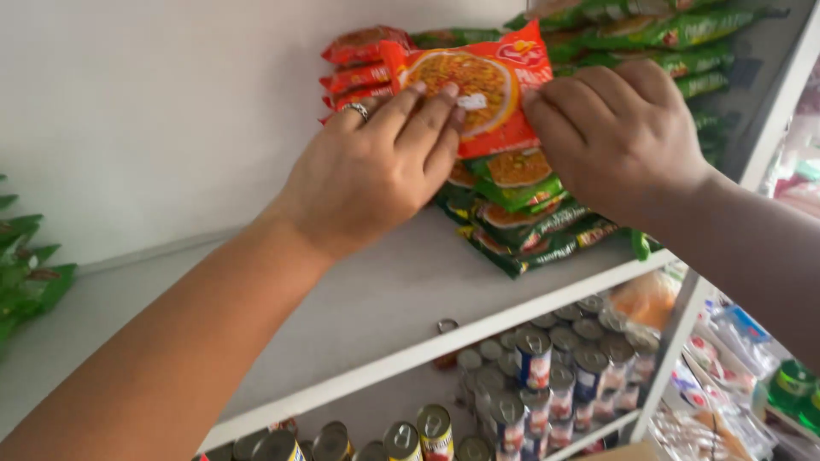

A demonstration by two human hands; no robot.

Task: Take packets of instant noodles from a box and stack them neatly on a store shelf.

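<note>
An orange noodle packet (pixel 487 90) lies tilted on top of a stack of green noodle packets (pixel 525 218) on a white shelf (pixel 384 307). My left hand (pixel 371 171), with a ring on one finger, presses its fingertips on the packet's left part. My right hand (pixel 615 132) grips the packet's right edge with curled fingers. Behind the packet, more red packets (pixel 359 64) are piled against the wall. Further green packets (pixel 666 38) are stacked at the upper right.
On the shelf below stand several ring-pull tin cans (pixel 534 358) in rows. More green packets (pixel 26 273) lie at the far left. A white upright (pixel 675 341) divides off a neighbouring rack with bagged goods (pixel 726 376) and green bottles (pixel 790 384).
</note>
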